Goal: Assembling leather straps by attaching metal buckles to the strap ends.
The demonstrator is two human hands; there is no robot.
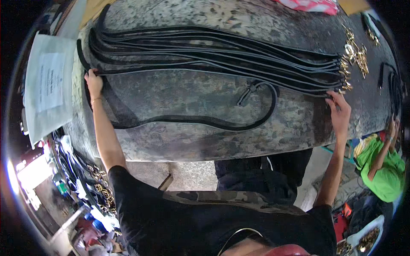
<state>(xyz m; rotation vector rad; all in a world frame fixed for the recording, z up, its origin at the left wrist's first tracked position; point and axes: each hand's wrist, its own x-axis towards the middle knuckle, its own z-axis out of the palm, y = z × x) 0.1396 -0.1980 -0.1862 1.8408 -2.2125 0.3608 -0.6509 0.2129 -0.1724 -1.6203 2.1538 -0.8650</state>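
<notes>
Several long black straps [192,52] lie side by side across the grey mottled table, brass snap hooks [344,72] bunched at their right ends. At the left, my left hand [95,85] is closed on the nearest strap, close to where it bends over toward the table's left side. My right hand [339,112] pinches the same row's near right end, just below the hooks; its fingertips partly cover what they grip. Between my arms, one separate black strap [192,120] curves round to a looped end in the middle.
Loose brass hooks [356,53] lie in a pile at the far right. More black straps [393,85] rest by the right edge, near a person in a green shirt [384,173]. A whitish sheet [50,87] stands at the left. Pink-and-white cloth [314,5] lies at the far edge.
</notes>
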